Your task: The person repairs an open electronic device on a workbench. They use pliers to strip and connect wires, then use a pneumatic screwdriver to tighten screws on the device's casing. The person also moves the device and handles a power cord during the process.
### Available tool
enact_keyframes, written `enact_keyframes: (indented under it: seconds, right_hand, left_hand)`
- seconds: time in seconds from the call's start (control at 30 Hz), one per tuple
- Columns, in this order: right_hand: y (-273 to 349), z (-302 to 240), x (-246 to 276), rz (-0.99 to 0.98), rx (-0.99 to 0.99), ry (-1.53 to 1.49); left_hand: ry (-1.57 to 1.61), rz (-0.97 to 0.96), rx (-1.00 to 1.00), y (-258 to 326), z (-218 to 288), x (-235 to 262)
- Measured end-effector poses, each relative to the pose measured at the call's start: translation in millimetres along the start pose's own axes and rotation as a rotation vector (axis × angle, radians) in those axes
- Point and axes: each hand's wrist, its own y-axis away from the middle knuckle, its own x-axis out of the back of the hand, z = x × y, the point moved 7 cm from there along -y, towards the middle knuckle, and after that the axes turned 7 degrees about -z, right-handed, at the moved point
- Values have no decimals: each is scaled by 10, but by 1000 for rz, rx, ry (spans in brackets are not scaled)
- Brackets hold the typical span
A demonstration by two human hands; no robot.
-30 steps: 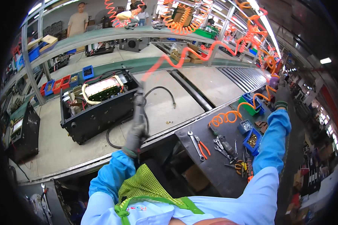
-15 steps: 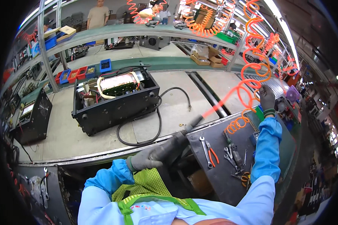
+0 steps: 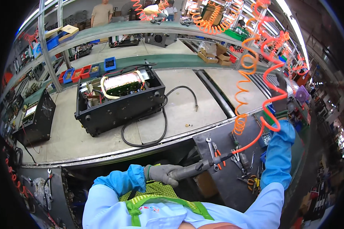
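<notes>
My left hand [image 3: 165,174], in a grey glove, is closed around one end of a black tube-shaped air tool [image 3: 195,169]. A red-orange coiled hose [image 3: 252,143] runs from the tool's other end up toward the right. The tool is held over the near edge of the dark tool table. My right hand [image 3: 279,91], also gloved, reaches out at the far right beside the coiled hose and small parts bins. Its fingers are smeared by motion, so their grip does not show.
An open black equipment case [image 3: 120,110] with wiring stands on the bench [image 3: 172,126], a black cable [image 3: 166,126] beside it. Wrenches [image 3: 211,150], orange-handled pliers [image 3: 219,158] and other tools lie on the dark table [image 3: 229,183]. Another black case [image 3: 36,118] is left.
My left hand has moved slightly right with the air tool, which now lies more level. My right hand has moved a little farther out and right. The coiled hose has swung right and downward.
</notes>
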Motion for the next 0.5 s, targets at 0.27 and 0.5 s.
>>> enact_keyframes:
  seconds: [0.27, 0.5]
  right_hand:
    - [573, -896, 21, 2, -124, -996]
    - [1746, -1417, -349, -230, -150, -432]
  left_hand:
    - [-77, -16, -185, -475, 458, -4]
    - [154, 151, -154, -367, 615, 218]
